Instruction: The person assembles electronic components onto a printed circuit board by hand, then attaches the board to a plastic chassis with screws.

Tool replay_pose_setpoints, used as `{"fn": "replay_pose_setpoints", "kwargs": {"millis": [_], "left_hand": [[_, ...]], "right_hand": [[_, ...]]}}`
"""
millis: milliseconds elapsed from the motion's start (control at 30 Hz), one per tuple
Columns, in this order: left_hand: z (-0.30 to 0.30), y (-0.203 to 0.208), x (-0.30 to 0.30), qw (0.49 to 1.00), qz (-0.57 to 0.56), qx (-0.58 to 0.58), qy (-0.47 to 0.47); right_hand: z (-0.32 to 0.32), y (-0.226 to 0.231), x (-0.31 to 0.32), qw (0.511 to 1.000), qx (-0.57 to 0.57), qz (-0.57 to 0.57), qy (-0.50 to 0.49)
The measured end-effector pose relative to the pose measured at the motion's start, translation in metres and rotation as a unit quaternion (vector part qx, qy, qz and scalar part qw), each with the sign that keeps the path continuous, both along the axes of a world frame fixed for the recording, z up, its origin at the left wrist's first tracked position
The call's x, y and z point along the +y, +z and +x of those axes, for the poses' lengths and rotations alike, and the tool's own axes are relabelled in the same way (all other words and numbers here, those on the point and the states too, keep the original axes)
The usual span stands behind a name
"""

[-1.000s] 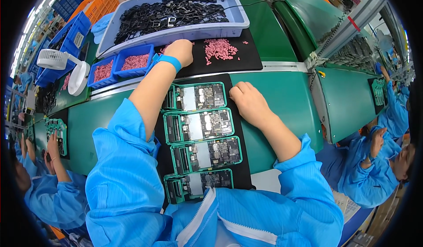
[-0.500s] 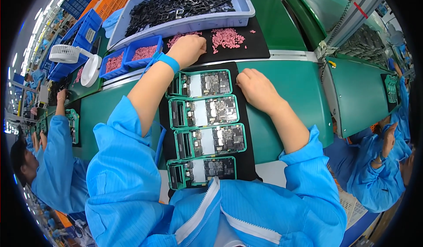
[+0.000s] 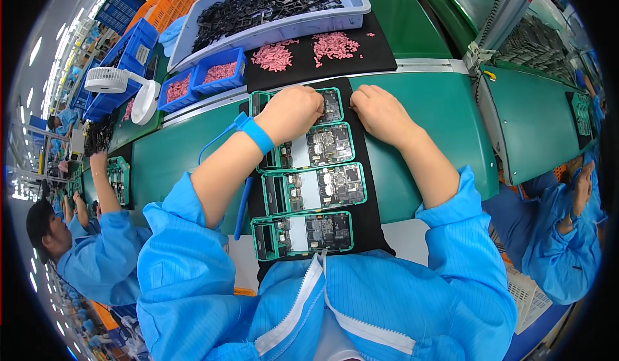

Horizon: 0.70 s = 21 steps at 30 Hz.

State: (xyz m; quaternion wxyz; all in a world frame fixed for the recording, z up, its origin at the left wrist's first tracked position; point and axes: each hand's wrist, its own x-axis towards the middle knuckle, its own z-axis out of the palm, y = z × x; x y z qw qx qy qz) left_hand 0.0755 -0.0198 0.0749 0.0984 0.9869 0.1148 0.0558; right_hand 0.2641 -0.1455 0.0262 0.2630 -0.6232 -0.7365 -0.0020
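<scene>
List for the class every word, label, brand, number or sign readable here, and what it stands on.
No text is readable.
White label on the blue bin beside the fan: too small to read.
Green-framed circuit boards: any markings are too small to read.

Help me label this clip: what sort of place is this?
Probably an electronics assembly workshop: a row of green-framed circuit boards, a tub heaped with black parts, and blue-jacketed people on both sides.
</scene>
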Motion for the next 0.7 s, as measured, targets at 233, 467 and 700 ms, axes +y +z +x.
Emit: {"fn": "replay_pose_setpoints", "kwargs": {"millis": [233,467,700], "left_hand": [[0.007,0.005,-0.003,0.991,0.124,0.022,-0.034],[0.011,0.004,-0.007,0.987,0.147,0.048,-0.031],[-0.006,0.003,-0.001,0.997,0.075,0.011,-0.034]], "right_hand": [[0.001,0.001,-0.001,1.0,0.003,0.012,0.0],[0.001,0.001,0.002,1.0,0.001,0.008,0.004],[0.006,-0.002,0.001,0.997,0.075,0.02,0.021]]}}
